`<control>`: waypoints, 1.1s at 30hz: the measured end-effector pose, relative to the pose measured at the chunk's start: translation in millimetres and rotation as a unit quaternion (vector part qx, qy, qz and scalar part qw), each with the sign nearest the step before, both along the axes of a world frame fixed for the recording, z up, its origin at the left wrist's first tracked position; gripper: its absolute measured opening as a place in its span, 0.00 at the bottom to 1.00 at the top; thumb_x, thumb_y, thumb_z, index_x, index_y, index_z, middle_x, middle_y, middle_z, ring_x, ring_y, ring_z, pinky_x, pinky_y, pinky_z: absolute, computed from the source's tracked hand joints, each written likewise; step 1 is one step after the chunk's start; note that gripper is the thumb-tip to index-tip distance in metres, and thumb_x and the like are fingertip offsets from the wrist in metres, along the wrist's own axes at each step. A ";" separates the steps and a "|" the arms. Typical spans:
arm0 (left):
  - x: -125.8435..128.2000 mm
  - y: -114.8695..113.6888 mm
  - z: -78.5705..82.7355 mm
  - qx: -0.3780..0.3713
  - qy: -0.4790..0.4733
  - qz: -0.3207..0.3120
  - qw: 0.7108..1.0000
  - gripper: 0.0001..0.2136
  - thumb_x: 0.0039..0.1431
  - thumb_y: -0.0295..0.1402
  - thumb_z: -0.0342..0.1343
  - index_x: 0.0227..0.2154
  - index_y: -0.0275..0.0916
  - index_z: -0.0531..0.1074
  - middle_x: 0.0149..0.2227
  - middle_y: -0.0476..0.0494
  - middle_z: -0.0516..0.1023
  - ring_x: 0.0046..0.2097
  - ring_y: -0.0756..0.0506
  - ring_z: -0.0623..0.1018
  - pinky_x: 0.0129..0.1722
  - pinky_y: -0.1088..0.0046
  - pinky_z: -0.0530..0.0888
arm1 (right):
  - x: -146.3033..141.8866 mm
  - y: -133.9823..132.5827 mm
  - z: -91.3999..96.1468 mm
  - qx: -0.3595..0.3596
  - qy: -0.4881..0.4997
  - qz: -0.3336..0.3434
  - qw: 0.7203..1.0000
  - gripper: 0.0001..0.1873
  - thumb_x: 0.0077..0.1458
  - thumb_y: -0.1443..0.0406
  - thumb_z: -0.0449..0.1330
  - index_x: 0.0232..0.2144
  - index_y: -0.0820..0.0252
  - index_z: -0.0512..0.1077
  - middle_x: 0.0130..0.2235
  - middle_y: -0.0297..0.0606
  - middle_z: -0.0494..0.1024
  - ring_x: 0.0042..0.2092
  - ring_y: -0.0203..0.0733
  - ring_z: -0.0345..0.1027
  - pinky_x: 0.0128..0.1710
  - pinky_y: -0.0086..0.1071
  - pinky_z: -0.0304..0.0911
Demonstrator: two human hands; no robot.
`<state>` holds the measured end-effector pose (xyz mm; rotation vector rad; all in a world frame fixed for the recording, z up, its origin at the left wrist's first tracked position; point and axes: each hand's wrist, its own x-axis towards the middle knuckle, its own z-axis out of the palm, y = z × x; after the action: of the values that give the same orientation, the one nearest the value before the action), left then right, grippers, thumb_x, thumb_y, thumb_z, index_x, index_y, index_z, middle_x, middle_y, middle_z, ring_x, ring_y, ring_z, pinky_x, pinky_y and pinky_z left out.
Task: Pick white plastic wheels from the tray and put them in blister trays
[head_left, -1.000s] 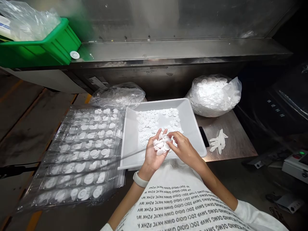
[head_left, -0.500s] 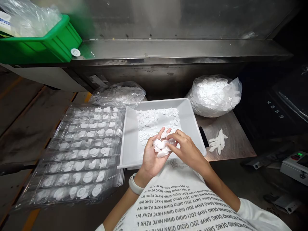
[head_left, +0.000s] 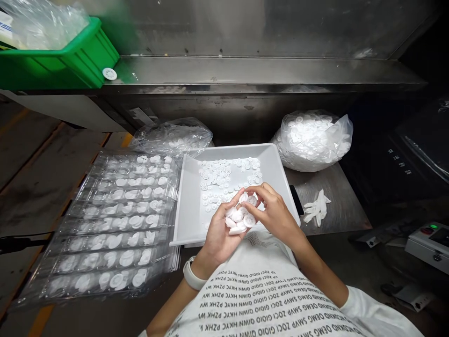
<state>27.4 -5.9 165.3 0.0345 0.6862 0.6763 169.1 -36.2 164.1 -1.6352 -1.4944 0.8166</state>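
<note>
A heap of round white plastic discs [head_left: 239, 219] lies in the cupped palm of my left hand [head_left: 218, 236]. Just above that heap, my right hand [head_left: 275, 213] pinches a white disc between thumb and fingers, its fingertips close to those of the left. Both hands are over the near edge of a light grey tray [head_left: 177, 206]. More loose discs [head_left: 215, 174] are scattered across the tray's floor. To the left, clear plastic blister trays [head_left: 101, 224] hold white discs in rows of pockets, several in many of them.
Behind the grey tray stand a full bag of discs [head_left: 312, 138] on the right and a clear bag [head_left: 175, 135] on the left. White gloves [head_left: 317, 207] and a dark phone-like object [head_left: 296, 200] lie at right. A green bin [head_left: 80, 58] sits on the metal ledge [head_left: 245, 72].
The fingers of my right hand have shifted slightly up and now pinch a disc near the left fingertips. The discs in my left palm are rearranged and more of them show.
</note>
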 end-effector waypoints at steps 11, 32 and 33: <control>-4.1 -3.2 15.2 0.027 -0.022 -0.019 0.999 0.19 0.63 0.30 0.46 0.56 0.34 0.67 0.48 0.35 0.77 0.49 0.42 0.77 0.46 0.67 0.76 | 4.0 2.6 -0.9 0.061 0.076 0.047 0.994 0.14 0.58 0.66 0.62 0.48 0.55 0.73 0.36 0.33 0.64 0.37 0.34 0.64 0.37 0.28 0.62; -9.3 -5.6 24.5 0.026 -0.048 -0.017 0.998 0.22 0.63 0.32 0.47 0.60 0.41 0.62 0.60 0.39 0.68 0.58 0.37 0.71 0.58 0.50 0.68 | 25.6 -15.8 14.4 -0.024 0.099 0.082 0.991 0.13 0.62 0.73 0.48 0.46 0.54 0.61 0.46 0.34 0.66 0.48 0.36 0.61 0.48 0.30 0.58; -9.4 -5.6 24.6 0.025 -0.049 -0.019 0.998 0.22 0.63 0.32 0.47 0.60 0.41 0.61 0.60 0.39 0.68 0.58 0.37 0.71 0.58 0.50 0.68 | 25.6 -15.8 14.5 -0.022 0.099 0.081 0.991 0.12 0.63 0.72 0.48 0.46 0.54 0.62 0.46 0.34 0.67 0.48 0.36 0.62 0.48 0.30 0.58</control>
<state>17.9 -11.4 190.0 0.0601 0.5720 0.6547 194.8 -52.0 178.7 -1.4310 -1.4887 1.0768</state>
